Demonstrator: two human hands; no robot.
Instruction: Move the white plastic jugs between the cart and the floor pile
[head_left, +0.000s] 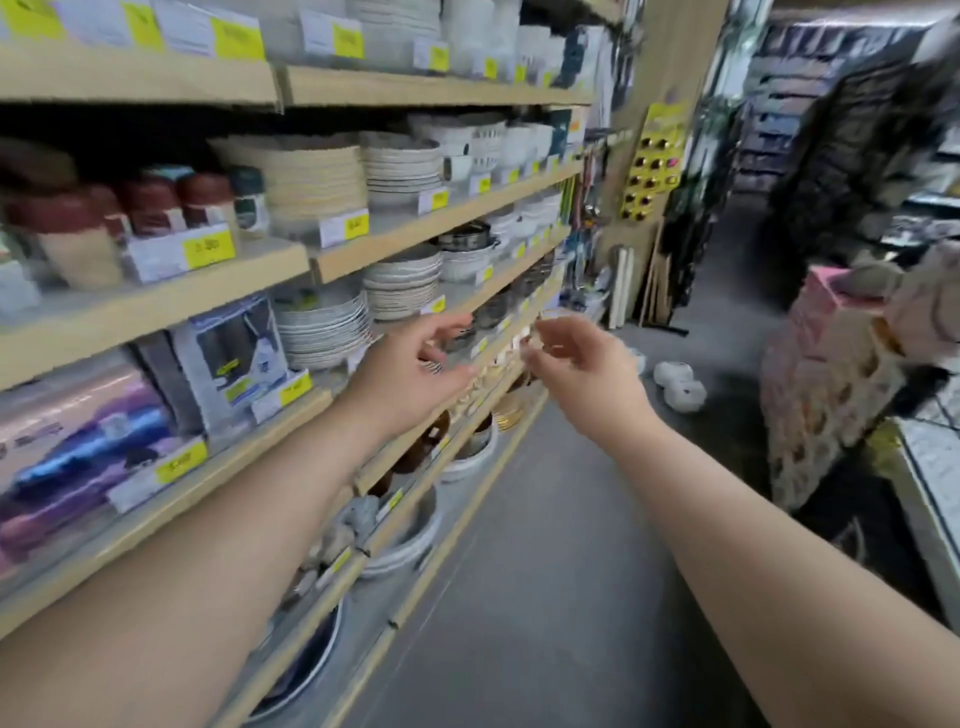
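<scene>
Both hands reach forward along a store shelf and hold nothing. Left hand (415, 366) has its fingers loosely bent and spread, with the thumb apart from them, so the grasp is wide. Right hand (574, 361) is the same, relaxed, with a gap between thumb and fingers. The picture is blurred, so I cannot tell if any fingertip touches something.

Just beyond the left fingertips, on the shelf edge (498, 345), there are small dark and metal-looking dishes (491, 312); what they are exactly I cannot say. Left of the left hand, a little higher, stands a stack of white plates (322, 327), and behind it a second stack of cream plates (402, 283). Below the hands, on the lower shelf, lie small pale pieces (485, 376) and brown bowls (434, 431).

I judge that the plates are ceramic: stiff, heavy as a stack, smooth and a bit slippery, and easy to chip or break. It seems best to hold a plate at the rim with both hands on opposite sides, thumbs on top and fingers under, and to lift few at once.

Farther away, round white things (678, 384) lie on the grey floor (545, 519).
</scene>
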